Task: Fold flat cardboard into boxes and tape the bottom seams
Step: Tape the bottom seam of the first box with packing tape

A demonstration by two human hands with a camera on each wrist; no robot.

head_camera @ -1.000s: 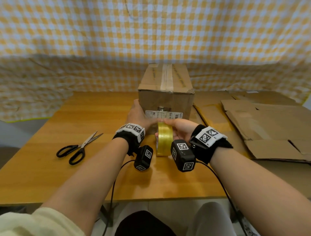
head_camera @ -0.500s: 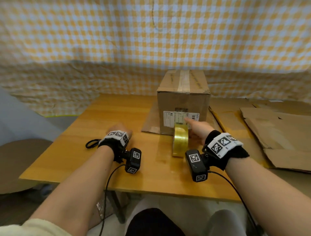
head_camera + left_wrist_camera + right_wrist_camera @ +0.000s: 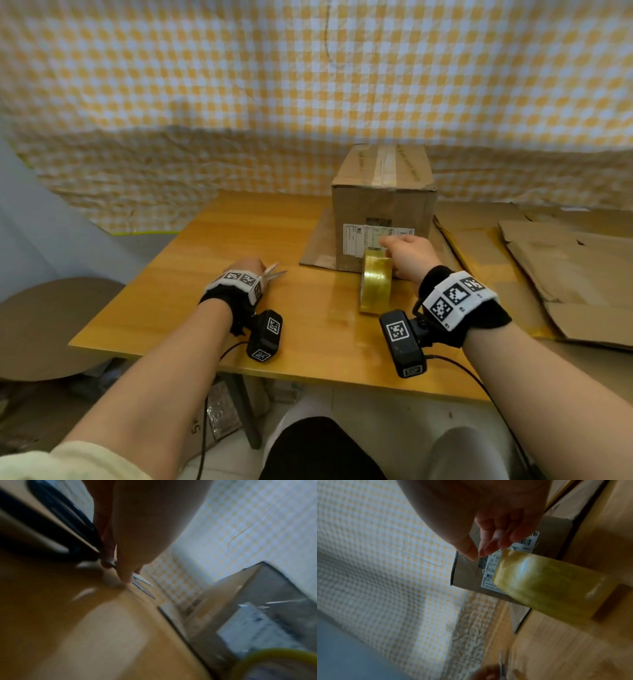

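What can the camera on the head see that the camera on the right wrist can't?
Only the head view shows the flat cardboard sheets at the right, the taped seam on the box top, and the left hand holding the scissors.

Only the right-wrist view shows the right hand from underneath, its fingers pinching near the top of the tape roll.

Both show the cardboard box, its white label and the wooden table.

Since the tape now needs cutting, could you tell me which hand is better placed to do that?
Left, probably. The left hand grips the scissors, blades pointing toward the tape roll, while the right hand pinches the tape against the box.
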